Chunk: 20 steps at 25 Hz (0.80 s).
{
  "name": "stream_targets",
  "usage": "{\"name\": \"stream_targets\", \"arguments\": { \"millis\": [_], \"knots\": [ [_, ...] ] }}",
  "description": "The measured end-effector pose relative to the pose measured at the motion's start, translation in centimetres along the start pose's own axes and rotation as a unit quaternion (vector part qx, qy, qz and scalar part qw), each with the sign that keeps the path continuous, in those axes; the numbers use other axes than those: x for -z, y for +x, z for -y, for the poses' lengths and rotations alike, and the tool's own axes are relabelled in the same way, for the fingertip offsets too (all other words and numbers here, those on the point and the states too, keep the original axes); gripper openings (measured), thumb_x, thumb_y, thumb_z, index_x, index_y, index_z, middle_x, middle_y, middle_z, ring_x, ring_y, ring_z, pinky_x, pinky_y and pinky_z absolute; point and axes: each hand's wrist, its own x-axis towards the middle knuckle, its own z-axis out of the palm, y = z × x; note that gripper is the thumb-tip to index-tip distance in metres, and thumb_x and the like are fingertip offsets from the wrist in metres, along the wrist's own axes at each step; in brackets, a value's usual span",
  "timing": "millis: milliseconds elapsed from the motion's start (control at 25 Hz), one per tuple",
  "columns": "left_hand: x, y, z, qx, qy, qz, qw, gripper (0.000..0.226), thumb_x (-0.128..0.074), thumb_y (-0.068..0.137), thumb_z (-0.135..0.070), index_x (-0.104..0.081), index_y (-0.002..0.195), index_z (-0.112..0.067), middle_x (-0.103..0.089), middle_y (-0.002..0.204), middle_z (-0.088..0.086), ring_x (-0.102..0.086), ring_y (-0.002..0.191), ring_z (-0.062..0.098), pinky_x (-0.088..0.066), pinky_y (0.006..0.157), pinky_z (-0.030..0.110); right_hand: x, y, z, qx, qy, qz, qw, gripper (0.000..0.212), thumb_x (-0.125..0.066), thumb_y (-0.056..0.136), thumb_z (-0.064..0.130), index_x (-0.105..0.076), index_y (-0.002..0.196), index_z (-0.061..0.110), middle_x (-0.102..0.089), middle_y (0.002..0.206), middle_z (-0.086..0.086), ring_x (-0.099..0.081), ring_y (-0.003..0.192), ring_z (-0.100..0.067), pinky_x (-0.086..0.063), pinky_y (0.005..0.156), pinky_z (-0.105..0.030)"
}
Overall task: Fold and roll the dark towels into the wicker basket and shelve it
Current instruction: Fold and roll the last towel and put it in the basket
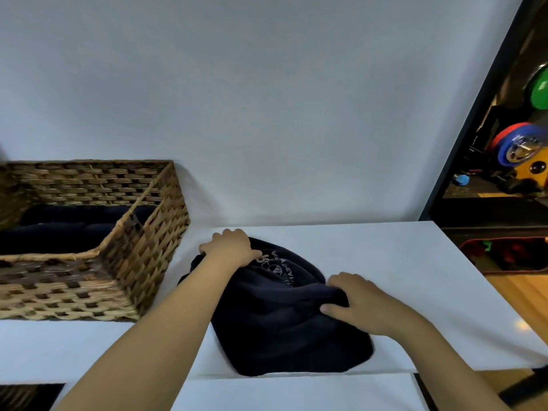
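I see a dark navy towel (284,321) bunched in a loose heap on the white counter (415,280), its near edge reaching the counter's front lip. Pale embroidered lettering and a round emblem show on the upper folds, too twisted for me to read. My left hand (229,247) lies on the far left end of the heap, fingers curled down over the cloth and gripping it beside the emblem. My right hand (360,304) lies on the right side, fingers bent over a raised fold with the thumb pressed in from below, so it pinches that ridge of fabric. Both forearms reach in bare from the bottom of the view.

Just to the left of the towel, near but not touching it, stands the wicker basket (142,262) on the same white surface, a rectangular weave with a dipped front rim. Inside it I can make out more dark towels (74,229) lying in rolls along the bottom, though the shadow hides how many.

A plain white wall (267,99) rises behind the counter. At the right edge, past a dark frame (474,114), I see coloured weight plates (516,149), green, red, blue and yellow, and some wooden floor (516,295) below.
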Motion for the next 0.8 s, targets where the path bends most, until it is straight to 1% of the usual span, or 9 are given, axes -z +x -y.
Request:
{"name": "stream_targets", "arguments": {
  "millis": [160, 240, 320, 440, 520, 560, 640, 720, 800],
  "knots": [
    [-0.8, 2.1, 0.6, 0.015, -0.098, 0.031, 0.995, 0.046, -0.061, 0.090, -0.059, -0.058, 0.106, -0.016, -0.061, 0.122, 0.003, -0.054, 0.115, 0.029, -0.038, 0.103, 0.052, 1.6, -0.7, -1.7, -0.064, -0.051, 0.089, 0.993, 0.033, -0.062, 0.088, 0.052, -0.048, 0.075, 0.025, -0.051, 0.084, 0.008, -0.048, 0.074, -0.011, -0.037, 0.065, -0.027],
    [-1.1, 2.3, 0.5, -0.017, -0.151, 0.032, 0.988, 0.034, -0.063, 0.092, -0.048, -0.057, 0.108, -0.018, -0.062, 0.125, 0.001, -0.056, 0.115, 0.029, -0.034, 0.108, 0.051, 2.0, -0.2, -2.0, -0.059, -0.019, 0.067, 0.996, 0.029, -0.058, 0.095, 0.039, -0.048, 0.073, 0.023, -0.052, 0.076, 0.007, -0.048, 0.068, -0.012, -0.038, 0.063, -0.029],
    [-0.6, 2.0, 0.0, -0.066, -0.245, -0.019, 0.967, 0.020, -0.064, 0.094, -0.034, -0.057, 0.107, -0.020, -0.063, 0.126, 0.003, -0.058, 0.111, 0.027, -0.042, 0.103, 0.044, 1.8, 0.5, -1.8, -0.029, 0.093, -0.063, 0.993, 0.022, -0.055, 0.098, 0.026, -0.051, 0.076, 0.027, -0.057, 0.073, 0.007, -0.052, 0.068, -0.013, -0.046, 0.067, -0.036],
    [3.4, 0.2, -0.9, -0.134, -0.386, -0.101, 0.907, 0.009, -0.067, 0.095, -0.023, -0.061, 0.096, -0.016, -0.068, 0.107, 0.006, -0.063, 0.095, 0.024, -0.050, 0.082, 0.032, 2.5, 1.2, -0.2, 0.013, 0.294, -0.292, 0.910, 0.025, -0.050, 0.100, 0.014, -0.056, 0.084, 0.032, -0.065, 0.076, 0.009, -0.062, 0.073, -0.013, -0.052, 0.070, -0.037],
    [6.1, -1.5, -1.3, -0.172, -0.450, -0.109, 0.870, 0.004, -0.068, 0.095, -0.023, -0.069, 0.094, -0.019, -0.073, 0.100, 0.003, -0.070, 0.093, 0.023, -0.056, 0.083, 0.034, 3.5, 1.7, 1.7, 0.057, 0.347, -0.345, 0.870, 0.025, -0.051, 0.100, 0.011, -0.058, 0.086, 0.031, -0.065, 0.077, 0.010, -0.062, 0.073, -0.011, -0.053, 0.068, -0.033],
    [7.1, -2.5, -1.6, -0.190, -0.484, -0.093, 0.849, 0.005, -0.068, 0.095, -0.022, -0.072, 0.095, -0.019, -0.076, 0.098, 0.003, -0.072, 0.092, 0.022, -0.058, 0.085, 0.035, 4.0, 1.8, 2.9, 0.094, 0.333, -0.344, 0.873, 0.023, -0.052, 0.099, 0.010, -0.058, 0.087, 0.029, -0.065, 0.079, 0.011, -0.061, 0.074, -0.009, -0.051, 0.067, -0.029],
    [8.0, -4.7, -2.5, -0.220, -0.517, -0.038, 0.826, 0.012, -0.069, 0.095, -0.025, -0.076, 0.098, -0.017, -0.078, 0.096, 0.006, -0.075, 0.088, 0.022, -0.059, 0.086, 0.036, 4.8, 2.0, 5.4, 0.163, 0.245, -0.294, 0.909, 0.020, -0.053, 0.098, 0.012, -0.054, 0.090, 0.030, -0.063, 0.084, 0.012, -0.060, 0.079, -0.008, -0.047, 0.069, -0.023],
    [7.4, -6.1, -3.2, -0.229, -0.515, 0.017, 0.826, 0.017, -0.065, 0.098, -0.025, -0.077, 0.099, -0.012, -0.077, 0.097, 0.013, -0.073, 0.083, 0.022, -0.057, 0.084, 0.037, 4.8, 2.5, 7.1, 0.199, 0.169, -0.232, 0.937, 0.018, -0.047, 0.095, 0.009, -0.050, 0.094, 0.028, -0.059, 0.089, 0.010, -0.056, 0.084, -0.010, -0.045, 0.071, -0.024],
    [6.3, -6.6, -3.2, -0.233, -0.535, 0.077, 0.808, 0.017, -0.059, 0.100, -0.014, -0.074, 0.103, -0.007, -0.076, 0.099, 0.017, -0.069, 0.087, 0.025, -0.054, 0.084, 0.039, 4.3, 3.1, 7.8, 0.223, 0.121, -0.209, 0.944, 0.022, -0.041, 0.088, 0.001, -0.048, 0.097, 0.020, -0.053, 0.094, 0.003, -0.050, 0.087, -0.014, -0.044, 0.072, -0.029]
  ]
}}
